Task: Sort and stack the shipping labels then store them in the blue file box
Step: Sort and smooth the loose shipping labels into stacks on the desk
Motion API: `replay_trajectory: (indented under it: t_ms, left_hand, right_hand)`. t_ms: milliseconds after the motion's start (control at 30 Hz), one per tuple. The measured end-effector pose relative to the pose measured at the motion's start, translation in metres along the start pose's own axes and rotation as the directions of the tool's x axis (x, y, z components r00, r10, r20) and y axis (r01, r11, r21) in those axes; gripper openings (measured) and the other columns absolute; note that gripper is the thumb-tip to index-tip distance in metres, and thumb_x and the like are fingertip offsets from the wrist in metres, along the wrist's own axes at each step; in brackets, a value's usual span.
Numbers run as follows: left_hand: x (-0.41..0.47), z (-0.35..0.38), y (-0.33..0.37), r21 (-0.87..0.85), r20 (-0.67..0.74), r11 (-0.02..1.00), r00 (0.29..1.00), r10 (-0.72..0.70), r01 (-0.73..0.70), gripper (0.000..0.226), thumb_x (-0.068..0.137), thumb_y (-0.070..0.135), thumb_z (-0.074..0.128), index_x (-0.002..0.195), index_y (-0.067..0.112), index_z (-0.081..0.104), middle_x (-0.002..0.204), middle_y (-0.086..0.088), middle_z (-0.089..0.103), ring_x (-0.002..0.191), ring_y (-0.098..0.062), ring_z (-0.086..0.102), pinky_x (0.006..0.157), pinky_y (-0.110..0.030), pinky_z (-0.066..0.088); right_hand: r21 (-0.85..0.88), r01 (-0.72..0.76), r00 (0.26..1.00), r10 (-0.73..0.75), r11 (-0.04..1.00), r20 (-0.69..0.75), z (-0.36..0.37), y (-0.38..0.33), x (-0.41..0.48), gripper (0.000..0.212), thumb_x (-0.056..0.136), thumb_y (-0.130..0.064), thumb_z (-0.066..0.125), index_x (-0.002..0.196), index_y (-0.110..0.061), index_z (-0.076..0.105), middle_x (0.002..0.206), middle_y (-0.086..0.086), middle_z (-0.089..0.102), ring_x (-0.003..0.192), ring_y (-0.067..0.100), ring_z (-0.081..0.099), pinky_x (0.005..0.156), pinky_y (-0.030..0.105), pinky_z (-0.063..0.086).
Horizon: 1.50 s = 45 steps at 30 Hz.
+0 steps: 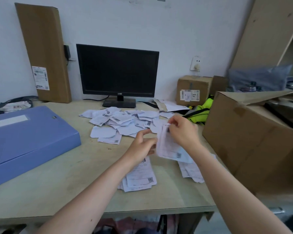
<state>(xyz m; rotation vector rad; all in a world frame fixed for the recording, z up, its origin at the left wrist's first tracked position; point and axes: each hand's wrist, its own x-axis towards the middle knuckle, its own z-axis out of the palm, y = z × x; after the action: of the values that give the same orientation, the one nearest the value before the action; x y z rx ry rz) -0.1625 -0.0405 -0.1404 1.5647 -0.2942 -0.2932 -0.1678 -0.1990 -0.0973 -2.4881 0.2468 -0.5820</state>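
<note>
1. Pale wooden desk against a white wall, with a dark monitor standing at its back edge as the reference point for everything else.
2. Directly in front of the monitor lies a loose heap of shipping labels, overlapping at all angles, some showing barcodes.
3. Nearer to me than that heap, my left hand and my right hand hold one label up off the desk; my right fingers pinch its top edge, my left fingers close on its left side. The sheet is blurred.
4. Below my hands, farther still from the monitor, sit two sorted stacks: one stack under my left wrist and a second stack beside it to the right.
5. Left of the monitor, the blue file box lies flat and closed, well apart from the labels.
6. Right of the monitor, a large open cardboard box stands at the desk's edge.
</note>
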Motion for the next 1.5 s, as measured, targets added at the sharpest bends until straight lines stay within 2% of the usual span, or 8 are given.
replay_trajectory:
  t_ms: [233, 500, 667, 800, 900, 1133, 1333, 1500]
  left_hand:
    - [0.016, -0.015, -0.009, 0.070, -0.170, 0.997, 0.985, -0.022, 0.034, 0.042, 0.093, 0.016, 0.053, 0.133, 0.021, 0.041, 0.117, 0.003, 0.063, 0.110, -0.022, 0.060, 0.102, -0.040, 0.047]
    - [0.048, -0.052, -0.014, 0.076, -0.293, 0.997, 0.956, 0.007, 0.016, 0.042, 0.091, 0.015, 0.056, 0.131, 0.020, 0.044, 0.117, 0.003, 0.062, 0.108, -0.014, 0.058, 0.101, -0.039, 0.046]
    - [0.079, -0.096, -0.018, 0.155, -0.396, 0.988, 0.917, 0.055, 0.008, 0.044, 0.091, 0.010, 0.055, 0.132, 0.018, 0.043, 0.125, 0.001, 0.054, 0.101, -0.011, 0.056, 0.064, -0.017, 0.047]
    - [0.113, -0.134, -0.025, 0.299, -0.457, 0.954, 0.883, 0.110, 0.036, 0.048, 0.088, 0.007, 0.058, 0.134, 0.011, 0.044, 0.140, -0.005, 0.048, 0.124, -0.017, 0.048, 0.096, -0.025, 0.039]
    - [0.135, -0.159, -0.024, 0.433, -0.482, 0.898, 0.861, 0.161, 0.075, 0.047, 0.088, 0.010, 0.059, 0.133, 0.006, 0.047, 0.140, -0.011, 0.048, 0.129, -0.026, 0.046, 0.104, -0.035, 0.038]
    - [0.191, -0.196, -0.047, 0.676, -0.568, 0.579, 0.823, 0.015, 0.456, 0.059, 0.092, 0.040, 0.045, 0.145, 0.018, 0.033, 0.149, -0.015, 0.035, 0.138, -0.036, 0.027, 0.114, -0.049, 0.018]
    - [0.200, -0.189, -0.058, 0.698, -0.571, 0.565, 0.818, 0.068, 0.440, 0.053, 0.095, 0.034, 0.035, 0.146, 0.018, 0.034, 0.145, -0.013, 0.043, 0.139, -0.030, 0.028, 0.117, -0.054, 0.001]
    - [0.199, -0.186, -0.052, 0.684, -0.546, 0.594, 0.837, 0.033, 0.423, 0.043, 0.094, 0.033, 0.034, 0.136, 0.031, 0.046, 0.141, -0.008, 0.048, 0.135, -0.031, 0.035, 0.116, -0.055, -0.001]
  right_hand:
    - [-0.588, -0.003, 0.953, 0.181, 0.809, 0.244, -0.004, 0.052, 0.009, 0.033, 0.085, -0.013, 0.036, 0.098, -0.026, 0.063, 0.098, -0.005, 0.067, 0.098, 0.022, 0.056, 0.103, 0.045, 0.018]
    - [-0.274, 0.146, 0.972, -0.087, 0.951, 0.218, 0.046, 0.012, 0.031, 0.044, 0.084, -0.030, 0.055, 0.127, -0.030, 0.055, 0.128, -0.002, 0.057, 0.124, 0.023, 0.045, 0.109, 0.042, 0.029]
    - [-0.003, 0.169, 0.935, -0.160, 0.986, 0.316, 0.091, -0.025, 0.058, 0.064, 0.083, -0.027, 0.063, 0.143, -0.025, 0.040, 0.147, 0.000, 0.040, 0.135, 0.023, 0.036, 0.105, 0.037, 0.037]
    - [0.028, 0.213, 0.882, -0.204, 0.977, 0.424, 0.133, -0.041, 0.086, 0.084, 0.076, -0.032, 0.071, 0.148, -0.025, 0.029, 0.152, 0.000, 0.032, 0.139, 0.022, 0.033, 0.104, 0.036, 0.037]
    - [0.022, 0.249, 0.846, -0.229, 0.968, 0.482, 0.162, -0.050, 0.112, 0.099, 0.063, -0.044, 0.076, 0.147, -0.030, 0.027, 0.153, -0.001, 0.031, 0.141, 0.023, 0.031, 0.107, 0.041, 0.038]
    - [-0.271, 0.387, 0.714, -0.101, 0.881, 0.693, 0.202, -0.062, 0.167, 0.135, 0.060, -0.055, 0.081, 0.151, -0.038, -0.017, 0.162, 0.002, -0.019, 0.148, 0.033, -0.015, 0.118, 0.056, -0.001]
    - [-0.174, 0.343, 0.679, -0.116, 0.923, 0.725, 0.219, -0.061, 0.184, 0.123, 0.059, -0.052, 0.073, 0.152, -0.039, -0.007, 0.163, -0.004, 0.006, 0.147, 0.024, 0.019, 0.114, 0.049, 0.028]
    - [-0.144, 0.391, 0.834, -0.284, 0.909, 0.474, 0.220, -0.060, 0.173, 0.092, 0.070, -0.037, 0.070, 0.147, -0.030, 0.020, 0.128, 0.003, 0.056, 0.106, 0.027, 0.059, 0.078, 0.035, 0.049]
